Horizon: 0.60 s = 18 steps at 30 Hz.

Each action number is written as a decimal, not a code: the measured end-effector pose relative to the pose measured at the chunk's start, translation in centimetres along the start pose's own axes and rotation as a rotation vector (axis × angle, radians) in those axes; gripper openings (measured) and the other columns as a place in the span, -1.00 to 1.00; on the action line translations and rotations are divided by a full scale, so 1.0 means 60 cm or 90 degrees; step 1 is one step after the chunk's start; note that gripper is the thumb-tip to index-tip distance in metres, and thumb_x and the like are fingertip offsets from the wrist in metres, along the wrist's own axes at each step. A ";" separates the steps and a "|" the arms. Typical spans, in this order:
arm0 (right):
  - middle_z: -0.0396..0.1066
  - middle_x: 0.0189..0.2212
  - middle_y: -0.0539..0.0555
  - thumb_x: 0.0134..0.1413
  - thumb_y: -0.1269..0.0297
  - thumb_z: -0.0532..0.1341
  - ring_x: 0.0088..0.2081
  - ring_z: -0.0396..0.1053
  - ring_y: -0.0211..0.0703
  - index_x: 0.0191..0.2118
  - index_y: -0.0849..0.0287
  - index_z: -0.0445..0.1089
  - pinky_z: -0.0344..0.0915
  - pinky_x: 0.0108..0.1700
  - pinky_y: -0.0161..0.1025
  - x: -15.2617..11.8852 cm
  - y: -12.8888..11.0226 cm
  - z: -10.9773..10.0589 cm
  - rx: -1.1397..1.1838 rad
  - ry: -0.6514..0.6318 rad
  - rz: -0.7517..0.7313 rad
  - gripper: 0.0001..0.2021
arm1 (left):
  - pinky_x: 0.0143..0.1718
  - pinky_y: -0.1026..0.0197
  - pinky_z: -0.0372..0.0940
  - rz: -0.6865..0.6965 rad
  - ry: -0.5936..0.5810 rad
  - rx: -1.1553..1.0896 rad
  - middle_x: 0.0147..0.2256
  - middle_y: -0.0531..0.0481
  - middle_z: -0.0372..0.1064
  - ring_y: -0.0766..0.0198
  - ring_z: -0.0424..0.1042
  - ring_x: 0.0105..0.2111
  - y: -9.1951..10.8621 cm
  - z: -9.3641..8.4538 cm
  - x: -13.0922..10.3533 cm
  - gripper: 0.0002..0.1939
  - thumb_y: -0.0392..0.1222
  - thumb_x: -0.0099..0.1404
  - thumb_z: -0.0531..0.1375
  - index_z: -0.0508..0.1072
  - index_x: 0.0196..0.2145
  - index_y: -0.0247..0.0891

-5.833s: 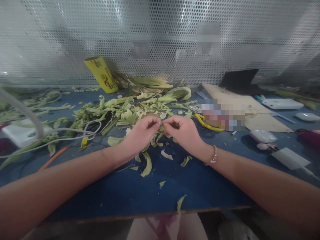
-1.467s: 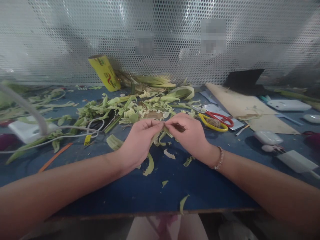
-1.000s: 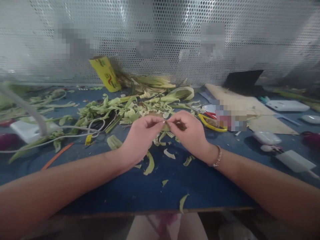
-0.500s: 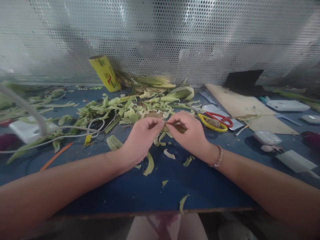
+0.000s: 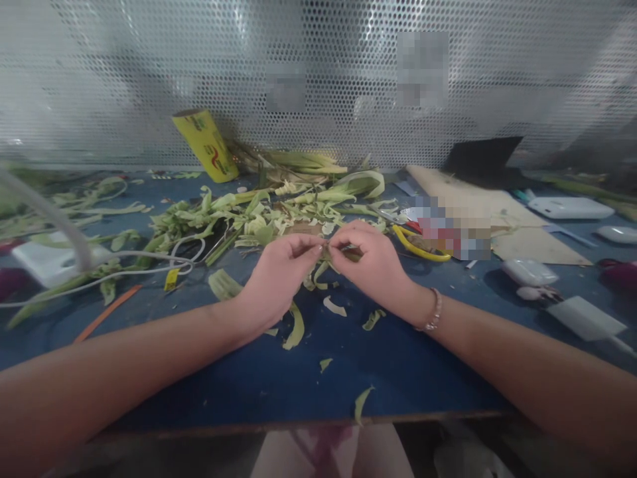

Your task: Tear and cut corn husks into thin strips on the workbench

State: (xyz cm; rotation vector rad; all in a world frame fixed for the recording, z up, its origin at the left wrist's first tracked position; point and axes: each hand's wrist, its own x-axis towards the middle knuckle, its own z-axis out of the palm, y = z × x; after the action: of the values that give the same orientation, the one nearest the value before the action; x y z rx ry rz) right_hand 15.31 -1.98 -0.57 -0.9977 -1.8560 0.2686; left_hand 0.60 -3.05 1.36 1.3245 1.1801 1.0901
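My left hand [image 5: 283, 272] and my right hand [image 5: 371, 262] meet fingertip to fingertip over the middle of the table. Both are closed in a pinch on something small. What sits between the tips is too small and too hidden to name. Behind them lies a heap of pale green plant peelings [image 5: 259, 219], with leaves and strips spread about. Curled green strips [image 5: 295, 326] and a whitish scrap [image 5: 334, 306] lie on the blue table [image 5: 298, 392] just in front of my hands. A bracelet [image 5: 436, 309] circles my right wrist.
A yellow cardboard tube [image 5: 206, 146] leans by the perforated metal panel [image 5: 318, 40]. Yellow-handled scissors [image 5: 421, 245] lie right of my hands. White cable [image 5: 124, 255] loops at left, near an orange strip [image 5: 109, 312]. Cardboard [image 5: 537, 245], an earbud case [image 5: 530, 271] and a white charger [image 5: 587, 317] are at right.
My hands stay pinched together in almost the same place, with only slight finger movement. The whole view has shifted a little; the things on the table lie as before.
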 end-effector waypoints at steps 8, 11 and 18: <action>0.35 -0.47 0.04 -0.11 0.46 0.13 -0.36 0.30 -0.23 -0.55 0.17 0.31 0.27 -0.39 -0.31 0.002 0.003 -0.003 0.019 -0.013 0.029 -0.90 | -0.15 0.14 0.28 0.092 0.004 0.073 -0.27 -0.09 0.48 0.16 0.41 -0.23 -0.002 -0.007 0.001 -0.80 -0.15 0.02 0.27 0.53 -0.35 -0.25; 0.35 -0.46 0.04 -0.11 0.46 0.13 -0.36 0.31 -0.23 -0.55 0.17 0.31 0.28 -0.37 -0.30 0.001 0.001 -0.003 0.025 -0.003 0.036 -0.90 | -0.13 0.13 0.29 0.093 0.007 0.076 -0.26 -0.10 0.49 0.14 0.41 -0.21 0.000 -0.007 0.001 -0.79 -0.13 0.03 0.27 0.53 -0.37 -0.26; 0.36 -0.45 0.05 -0.09 0.46 0.12 -0.34 0.32 -0.21 -0.54 0.18 0.32 0.30 -0.39 -0.30 0.000 -0.003 -0.005 0.030 0.015 0.023 -0.89 | -0.14 0.14 0.31 0.079 0.014 0.046 -0.30 -0.11 0.49 0.16 0.42 -0.24 0.001 -0.005 0.001 -0.79 -0.12 0.00 0.29 0.54 -0.40 -0.28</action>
State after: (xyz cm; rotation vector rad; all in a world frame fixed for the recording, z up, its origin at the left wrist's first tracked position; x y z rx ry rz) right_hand 15.46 -2.15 -0.31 -0.9985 -1.8041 0.3188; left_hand 0.30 -2.96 1.48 1.4614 1.1744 1.1625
